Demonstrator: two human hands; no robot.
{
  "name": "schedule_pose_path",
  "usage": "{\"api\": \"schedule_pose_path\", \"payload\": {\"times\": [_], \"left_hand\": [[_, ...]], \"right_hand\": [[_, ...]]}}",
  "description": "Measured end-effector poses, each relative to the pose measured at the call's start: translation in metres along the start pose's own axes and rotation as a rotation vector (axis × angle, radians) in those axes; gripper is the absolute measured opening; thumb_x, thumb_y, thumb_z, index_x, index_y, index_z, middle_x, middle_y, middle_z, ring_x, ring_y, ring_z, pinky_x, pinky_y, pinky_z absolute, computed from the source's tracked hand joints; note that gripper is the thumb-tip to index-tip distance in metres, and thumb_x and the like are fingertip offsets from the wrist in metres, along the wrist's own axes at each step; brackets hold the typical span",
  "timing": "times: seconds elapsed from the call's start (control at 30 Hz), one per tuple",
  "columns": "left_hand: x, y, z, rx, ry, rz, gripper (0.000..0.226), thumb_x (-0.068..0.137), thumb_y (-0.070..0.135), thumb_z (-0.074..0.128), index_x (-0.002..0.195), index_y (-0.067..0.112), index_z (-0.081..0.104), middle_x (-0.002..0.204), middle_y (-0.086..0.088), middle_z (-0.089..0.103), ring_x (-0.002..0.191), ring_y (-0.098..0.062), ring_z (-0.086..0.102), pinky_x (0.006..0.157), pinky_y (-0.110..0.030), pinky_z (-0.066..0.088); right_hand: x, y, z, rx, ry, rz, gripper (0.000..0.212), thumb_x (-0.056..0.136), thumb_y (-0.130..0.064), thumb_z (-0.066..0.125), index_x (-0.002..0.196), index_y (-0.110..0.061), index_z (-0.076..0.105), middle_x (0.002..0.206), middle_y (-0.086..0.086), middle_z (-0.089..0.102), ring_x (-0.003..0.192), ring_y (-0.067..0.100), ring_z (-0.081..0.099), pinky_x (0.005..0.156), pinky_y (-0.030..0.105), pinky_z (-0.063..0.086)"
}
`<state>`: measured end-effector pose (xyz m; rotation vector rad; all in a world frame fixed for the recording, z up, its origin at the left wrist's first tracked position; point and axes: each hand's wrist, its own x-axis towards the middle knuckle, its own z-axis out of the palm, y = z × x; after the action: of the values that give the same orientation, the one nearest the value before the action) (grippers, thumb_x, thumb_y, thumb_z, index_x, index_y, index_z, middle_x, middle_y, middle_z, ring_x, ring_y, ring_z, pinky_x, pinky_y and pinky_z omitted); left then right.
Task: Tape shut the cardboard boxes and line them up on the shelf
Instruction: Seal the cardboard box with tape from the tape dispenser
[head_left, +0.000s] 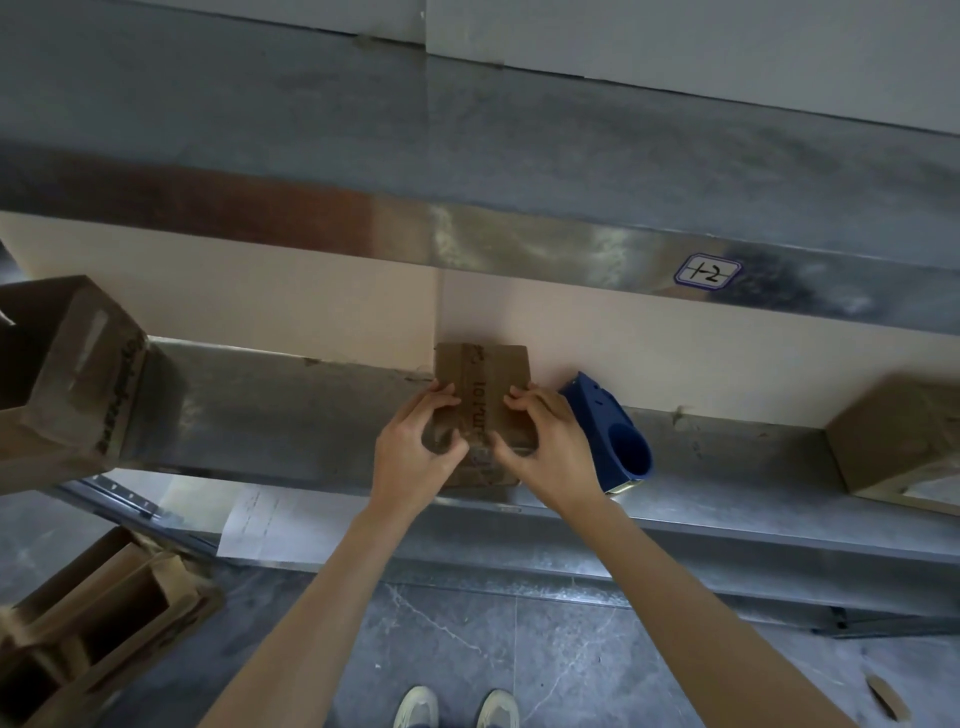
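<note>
Small box (498, 364) sitting on metal shelf (285, 410), by back wall. Left hand (415, 452) and right hand (545, 447) both gripping it, fingers curling over top flaps. Blue tape dispenser (608, 431) lying just beside it, on right.

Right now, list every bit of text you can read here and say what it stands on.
"1-2", handwritten, possibly "+2": sticker on the upper shelf beam.
Black print on the small box: too blurred to read.
Dark print on the left box: too blurred to read.
</note>
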<state>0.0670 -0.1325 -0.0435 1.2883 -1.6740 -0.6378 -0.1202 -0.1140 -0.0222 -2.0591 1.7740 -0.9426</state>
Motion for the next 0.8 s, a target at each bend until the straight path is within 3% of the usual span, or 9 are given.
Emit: {"api": "schedule_pose_path", "payload": {"times": [0.1,0.2,0.4,0.57,0.7,0.8], "left_hand": [[0.003,-0.005,-0.005,-0.028,-0.020,0.011,0.033,0.079,0.003,0.071,0.109,0.017,0.072,0.125,0.007,0.067,0.122,-0.002,0.057,0.105,-0.022,0.045],[0.004,-0.006,-0.012,-0.068,-0.094,0.022,0.033,0.085,-0.001,0.067,0.113,0.015,0.072,0.128,0.006,0.065,0.126,-0.003,0.054,0.110,-0.028,0.042],[0.003,-0.011,-0.014,-0.166,-0.165,-0.027,0.032,0.093,-0.002,0.059,0.118,0.014,0.069,0.132,0.007,0.062,0.133,-0.006,0.049,0.113,-0.039,0.041],[0.006,-0.015,-0.016,-0.169,-0.203,-0.010,0.035,0.094,-0.002,0.056,0.120,0.018,0.068,0.135,0.013,0.059,0.136,-0.004,0.045,0.113,-0.035,0.040],[0.009,-0.019,-0.020,-0.180,-0.253,-0.018,0.037,0.094,-0.001,0.057,0.121,0.022,0.068,0.136,0.017,0.058,0.137,-0.001,0.042,0.115,-0.037,0.036],[0.013,-0.020,-0.027,-0.196,-0.319,-0.042,0.044,0.088,0.001,0.055,0.121,0.027,0.067,0.136,0.018,0.059,0.138,0.001,0.040,0.113,-0.024,0.033]], "right_hand": [[0.001,0.007,-0.005,0.065,-0.020,-0.003,0.027,0.090,-0.018,0.067,0.115,-0.008,0.067,0.125,0.002,0.062,0.128,0.016,0.047,0.101,0.029,0.044],[0.005,0.014,-0.012,0.072,-0.065,-0.026,0.025,0.095,-0.010,0.059,0.119,-0.010,0.068,0.127,0.002,0.063,0.128,0.019,0.049,0.105,0.028,0.040],[0.003,0.018,-0.017,0.145,-0.165,0.010,0.031,0.098,-0.020,0.056,0.129,-0.017,0.062,0.136,-0.008,0.054,0.137,0.012,0.039,0.114,0.031,0.032],[0.002,0.020,-0.017,0.174,-0.180,0.013,0.034,0.100,-0.009,0.049,0.132,-0.016,0.059,0.137,-0.012,0.049,0.139,0.012,0.036,0.117,0.034,0.030],[0.003,0.022,-0.020,0.197,-0.222,0.029,0.034,0.101,-0.011,0.049,0.133,-0.018,0.058,0.141,-0.011,0.048,0.140,0.010,0.034,0.118,0.035,0.028],[0.006,0.028,-0.031,0.202,-0.346,0.024,0.042,0.099,-0.011,0.049,0.138,-0.025,0.053,0.148,-0.011,0.044,0.142,0.004,0.027,0.119,0.028,0.021]]}}
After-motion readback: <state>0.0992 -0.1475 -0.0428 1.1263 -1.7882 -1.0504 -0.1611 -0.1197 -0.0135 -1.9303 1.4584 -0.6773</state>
